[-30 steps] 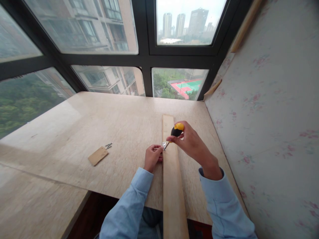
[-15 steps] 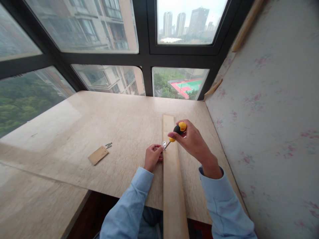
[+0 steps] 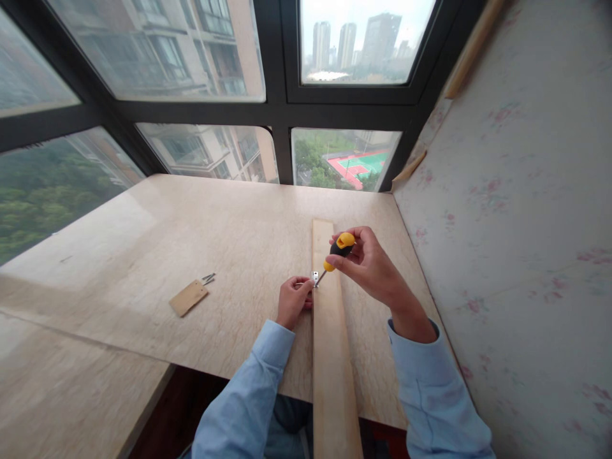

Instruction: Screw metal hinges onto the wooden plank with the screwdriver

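A long wooden board [image 3: 332, 357] lies lengthwise in front of me, its near end reaching past the edge of the stone top. A small metal hinge or bracket [image 3: 315, 276] with holes sits at the board's left edge. My left hand [image 3: 294, 299] is closed there, thumb and fingers pinching the metal piece against the edge; part of it is hidden by the fingers. In my right hand [image 3: 370, 264] is a yellow and black screwdriver [image 3: 340, 248], tilted, its tip down at the metal piece. Whether a screw is under the tip is too small to tell.
On the marble-look top [image 3: 229, 223], left of my hands, lie a small brown wooden plate [image 3: 189, 298] and several screws [image 3: 209, 278]. A papered wall [image 3: 516, 255] rises close on the right. Dark-framed windows [image 3: 280, 111] stand behind. The top ends at a near edge.
My right hand has turned on the screwdriver handle and shifted slightly right, its fingers in a new position. The tip stays at the metal piece. My left hand and the board have not moved.
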